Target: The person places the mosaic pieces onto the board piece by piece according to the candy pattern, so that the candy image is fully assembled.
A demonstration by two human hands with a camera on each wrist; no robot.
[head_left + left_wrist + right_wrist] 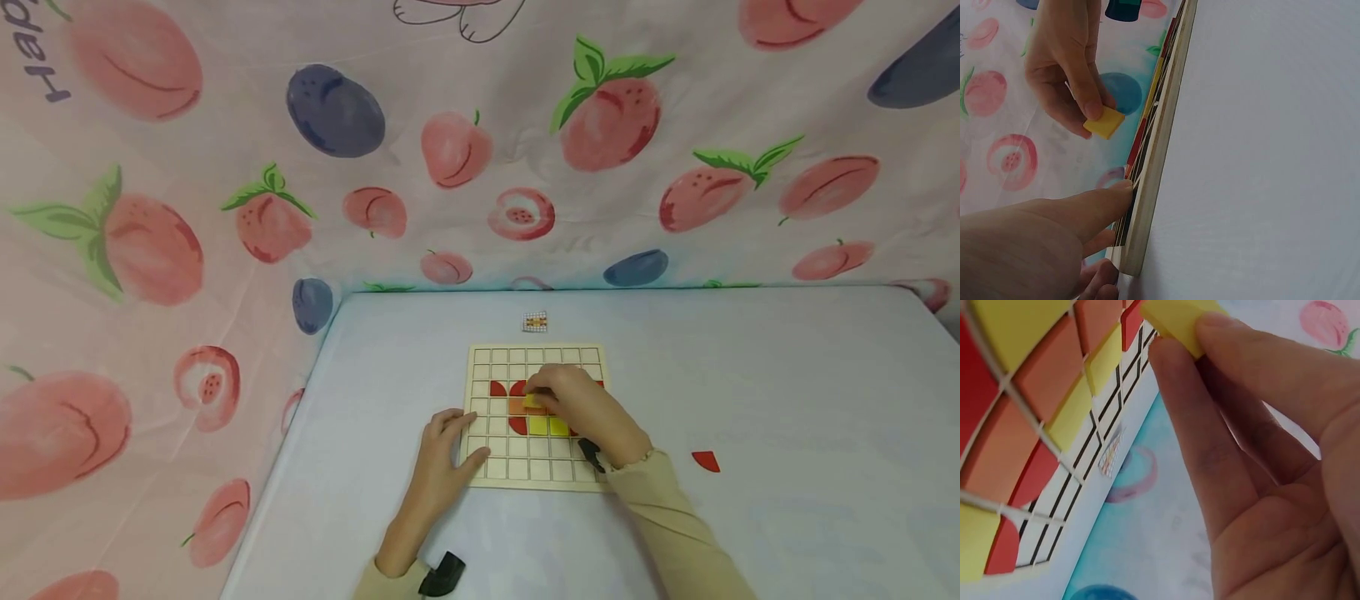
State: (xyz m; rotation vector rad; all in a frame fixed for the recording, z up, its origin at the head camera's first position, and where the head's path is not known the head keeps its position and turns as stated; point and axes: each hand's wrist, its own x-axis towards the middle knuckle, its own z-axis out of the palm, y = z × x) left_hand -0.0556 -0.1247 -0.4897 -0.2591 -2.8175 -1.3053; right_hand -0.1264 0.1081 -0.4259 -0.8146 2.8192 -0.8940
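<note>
My right hand (585, 408) pinches a yellow square tile (1105, 123) between thumb and fingertips, held above the middle of a pale wooden grid board (498, 471). In the right wrist view the yellow tile overlaps the board's far edge. My left hand (442, 462) rests at the board's left edge, its thumb over the lower left squares and its other fingertips at the rim. Red quarter-round tiles (498, 388), an orange tile (517, 407) and yellow tiles (537, 425) lie in the grid's middle rows. The right hand hides part of the pattern in the head view.
A loose red quarter-round tile (706, 461) lies on the white table (810, 400) to the right of the board. Behind the board is a small card (535, 322) with a printed grid pattern. A fruit-print cloth (450, 75) hangs at the back and left.
</note>
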